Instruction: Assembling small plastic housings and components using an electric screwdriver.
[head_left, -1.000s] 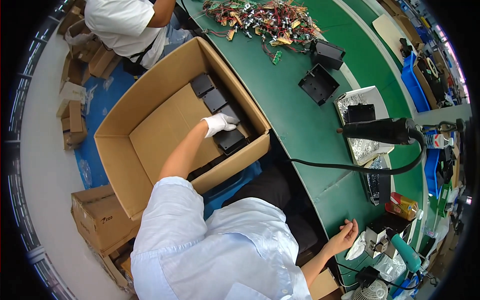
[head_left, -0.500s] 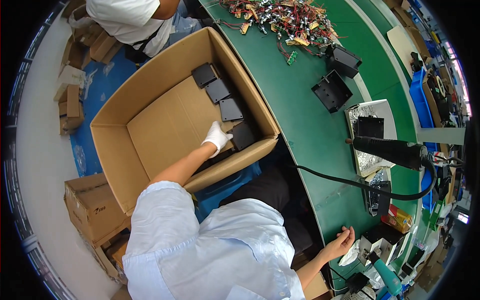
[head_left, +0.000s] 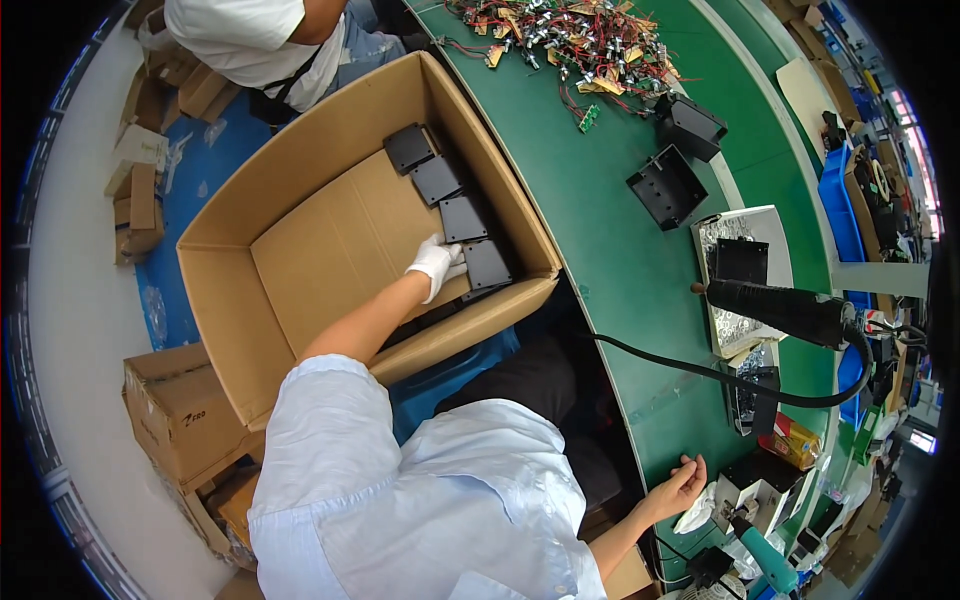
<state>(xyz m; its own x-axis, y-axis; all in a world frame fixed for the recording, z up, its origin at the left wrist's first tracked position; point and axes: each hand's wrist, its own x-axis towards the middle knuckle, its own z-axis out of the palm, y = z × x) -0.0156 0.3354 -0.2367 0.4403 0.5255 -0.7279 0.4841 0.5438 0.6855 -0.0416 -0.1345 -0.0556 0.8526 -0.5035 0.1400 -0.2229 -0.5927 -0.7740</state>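
My left hand point(head_left: 434, 268), in a white glove, reaches into a large cardboard box point(head_left: 215, 290). Its fingers are extended and slightly apart at the left edge of a black plastic case point(head_left: 487, 264). Whether they still press on it is hard to make out. That case lies in a row with several similar ones along the box's right wall, among them one case point(head_left: 463, 218) just beyond it. On the green worktable point(head_left: 620, 300), my bare right hand point(head_left: 680, 487) rests near the front edge, loosely curled with fingers apart, holding nothing.
A heap of wired components point(head_left: 580, 45) covers the far table. Two black cases, one an open case point(head_left: 668, 187), stand nearer. A black-handled tool point(head_left: 775, 308) with a cable crosses a white tray point(head_left: 712, 250). A teal-handled tool point(head_left: 765, 555) lies lower right. Another person point(head_left: 245, 35) sits far left.
The nearest case in the box has settled flatter, in line with the row. My left hand has shifted slightly to its left side. My right hand stays about where it was.
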